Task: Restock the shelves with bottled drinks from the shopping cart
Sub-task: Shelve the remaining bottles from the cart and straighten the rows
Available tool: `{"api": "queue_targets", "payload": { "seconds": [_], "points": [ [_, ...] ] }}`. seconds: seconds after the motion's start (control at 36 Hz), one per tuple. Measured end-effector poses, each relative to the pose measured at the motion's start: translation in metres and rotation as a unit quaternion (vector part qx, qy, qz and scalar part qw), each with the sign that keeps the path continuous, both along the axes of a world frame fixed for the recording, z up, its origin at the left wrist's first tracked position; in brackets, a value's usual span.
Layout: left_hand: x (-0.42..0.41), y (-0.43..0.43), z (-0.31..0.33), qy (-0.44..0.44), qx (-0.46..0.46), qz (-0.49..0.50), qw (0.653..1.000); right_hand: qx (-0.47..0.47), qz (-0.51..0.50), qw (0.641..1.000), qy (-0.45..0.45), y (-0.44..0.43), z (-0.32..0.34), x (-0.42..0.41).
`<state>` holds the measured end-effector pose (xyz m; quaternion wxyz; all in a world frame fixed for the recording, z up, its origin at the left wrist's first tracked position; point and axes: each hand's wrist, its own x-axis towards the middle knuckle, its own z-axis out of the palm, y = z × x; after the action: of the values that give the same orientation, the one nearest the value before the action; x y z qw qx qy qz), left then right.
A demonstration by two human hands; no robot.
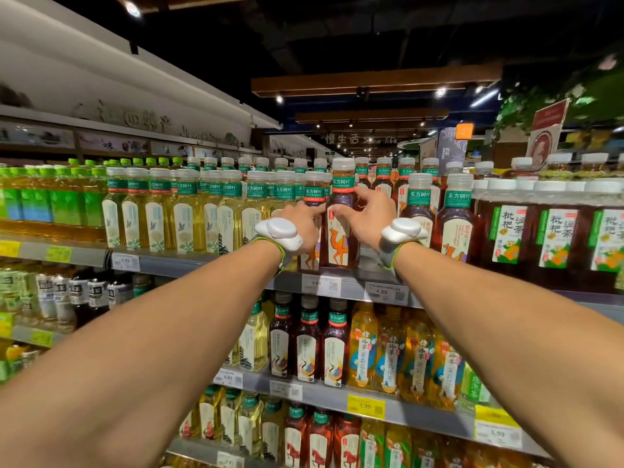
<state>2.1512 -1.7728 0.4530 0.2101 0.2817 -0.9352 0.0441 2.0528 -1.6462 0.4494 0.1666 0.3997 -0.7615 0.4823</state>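
The camel-label tea bottle (341,231) holds dark brown tea under a clear white cap and a green neck band; its cream label shows an orange camel. It stands upright at the front edge of the top shelf (354,284). The right hand (368,217) curls thumb and fingers round its shoulder, and the left hand (300,224) touches its left side with a forefinger. Pale yellow tea bottles (189,211) line the shelf to its left, and matching dark bottles (456,214) stand to its right.

We have single view: head-worn wide-angle camera, facing forward, tilted slightly down. We stand near drink shelves (169,263), upper shelf about eye level, shelving running off left, store aisle (371,153) receding ahead. Lens bends edges.
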Motion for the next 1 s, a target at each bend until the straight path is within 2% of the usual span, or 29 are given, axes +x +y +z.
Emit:
{"api": "queue_targets", "payload": {
  "seconds": [0.19,0.36,0.44,0.53,0.67,1.0],
  "points": [
    [0.003,0.003,-0.001,0.015,-0.005,-0.003,1.000,0.026,0.004,1.000,-0.018,-0.005,-0.010,-0.005],
    [0.005,0.006,-0.001,0.007,-0.015,-0.004,1.000,-0.001,-0.021,0.999,-0.046,-0.008,-0.026,-0.012],
    [0.005,0.007,0.000,0.007,-0.002,-0.004,1.000,-0.019,-0.044,0.993,-0.106,-0.009,-0.032,-0.008],
    [0.005,0.006,0.000,0.007,0.011,-0.004,1.000,0.007,-0.048,0.987,-0.156,-0.014,-0.039,-0.006],
    [0.004,0.005,-0.003,0.030,0.007,-0.018,0.999,0.054,0.000,0.970,-0.236,-0.026,-0.045,-0.006],
    [0.001,0.004,-0.012,0.029,0.055,-0.049,0.997,0.065,0.002,0.958,-0.278,-0.026,-0.039,-0.005]
  ]
}}
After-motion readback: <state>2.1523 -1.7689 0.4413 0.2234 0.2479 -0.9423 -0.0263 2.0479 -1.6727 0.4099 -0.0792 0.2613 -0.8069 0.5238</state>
